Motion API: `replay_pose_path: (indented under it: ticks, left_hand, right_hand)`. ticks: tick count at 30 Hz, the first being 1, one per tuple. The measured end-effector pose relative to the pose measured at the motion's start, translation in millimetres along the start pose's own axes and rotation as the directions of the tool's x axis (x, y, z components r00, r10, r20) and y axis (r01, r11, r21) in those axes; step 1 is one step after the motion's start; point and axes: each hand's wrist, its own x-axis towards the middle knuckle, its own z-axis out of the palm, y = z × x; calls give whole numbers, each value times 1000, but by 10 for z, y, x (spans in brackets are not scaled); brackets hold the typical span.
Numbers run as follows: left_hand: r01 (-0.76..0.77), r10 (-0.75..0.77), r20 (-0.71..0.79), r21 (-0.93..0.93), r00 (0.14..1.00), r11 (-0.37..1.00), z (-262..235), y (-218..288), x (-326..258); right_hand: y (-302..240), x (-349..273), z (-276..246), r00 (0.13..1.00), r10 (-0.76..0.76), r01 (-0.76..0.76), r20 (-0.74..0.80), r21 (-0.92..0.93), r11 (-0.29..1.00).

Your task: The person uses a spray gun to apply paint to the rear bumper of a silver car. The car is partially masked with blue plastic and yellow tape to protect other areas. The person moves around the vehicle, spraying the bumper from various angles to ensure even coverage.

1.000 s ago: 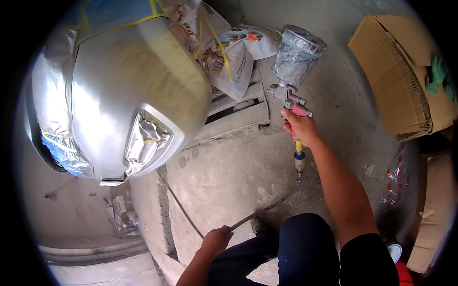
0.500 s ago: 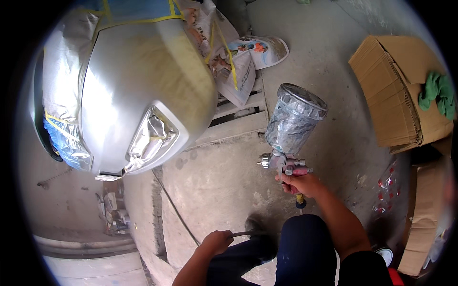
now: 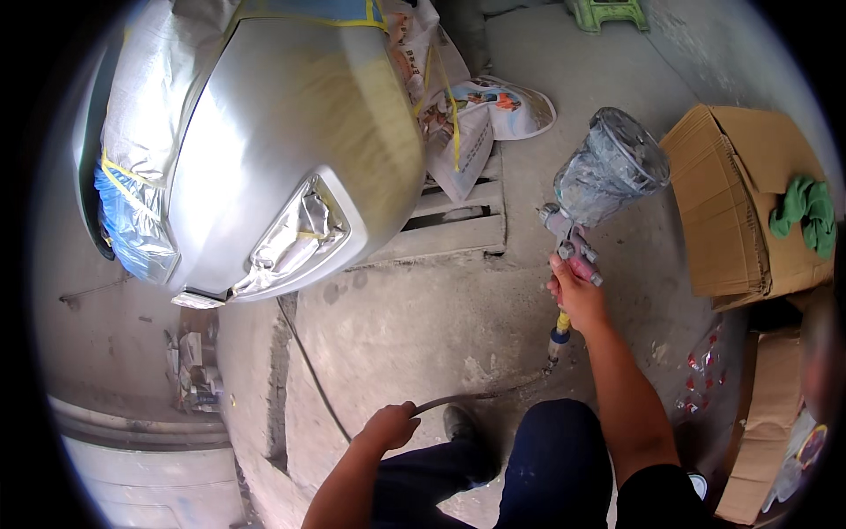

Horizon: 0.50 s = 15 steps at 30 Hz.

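My right hand (image 3: 579, 295) is closed round the red handle of a spray gun (image 3: 575, 251). Its large cup (image 3: 608, 172), wrapped in grey-stained film, tilts up and to the right. Below the handle, a yellow and blue connector joins the gun to a dark air hose (image 3: 476, 397). My left hand (image 3: 390, 428) grips that hose farther along, in front of my left leg. To the left stands a car body corner (image 3: 308, 115), its coat silver with a yellowish area. Crumpled silver masking (image 3: 295, 234) fills the opening in its bumper. The gun is apart from the car.
Masking sheets with yellow tape (image 3: 445, 132) hang beside the car over a slotted floor drain (image 3: 454, 216). At right are a cardboard box (image 3: 718, 203) with a green cloth (image 3: 804, 216) and another carton (image 3: 765, 423). A green stool (image 3: 608, 12) stands at the far edge.
My right hand has moved the spray gun up and to the right, farther from the car, and its cup leans more to the right. My left hand still holds the hose.
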Motion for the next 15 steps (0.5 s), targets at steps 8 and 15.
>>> replay_pose_path:
  ticks: [8,15]
  left_hand:
    - [-65,66,125,-12,990,998,39,-36,34]
    - [-87,88,55,-29,995,996,-123,-36,124]
  right_hand:
    - [216,-659,136,846,102,-75,524,-72,995]
    - [-176,-381,106,981,1,4,194,-23,1000]
